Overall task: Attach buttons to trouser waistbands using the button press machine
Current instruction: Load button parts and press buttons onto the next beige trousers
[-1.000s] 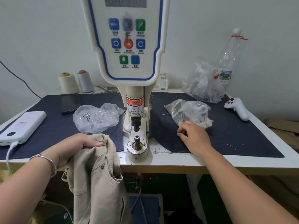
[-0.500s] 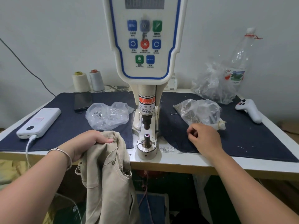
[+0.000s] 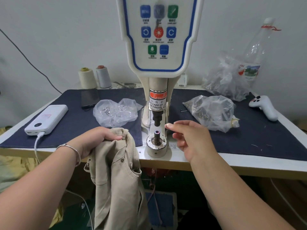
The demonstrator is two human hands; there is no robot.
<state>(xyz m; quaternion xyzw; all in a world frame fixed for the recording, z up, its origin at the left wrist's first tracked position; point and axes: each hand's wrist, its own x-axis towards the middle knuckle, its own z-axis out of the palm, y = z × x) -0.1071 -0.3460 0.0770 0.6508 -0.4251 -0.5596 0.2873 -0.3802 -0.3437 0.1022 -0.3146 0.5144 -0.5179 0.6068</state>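
Left hand grips soft beige cotton trousers; right hand, fingers loosely curled, is beside the cylindrical metal die.

Left of the press machine you have two thread cones, one bag; right of it, two bags, one bottle.

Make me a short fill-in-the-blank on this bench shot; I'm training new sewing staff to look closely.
1. The left hand grips beige ____ hanging over the table edge.
2. A white cable plugs into the ____ at far left.
3. Two thread ____ stand by the wall.
4. The right hand hovers beside the press machine, thumb and forefinger ____ together.

Missing words: trousers; power bank; cones; pinched
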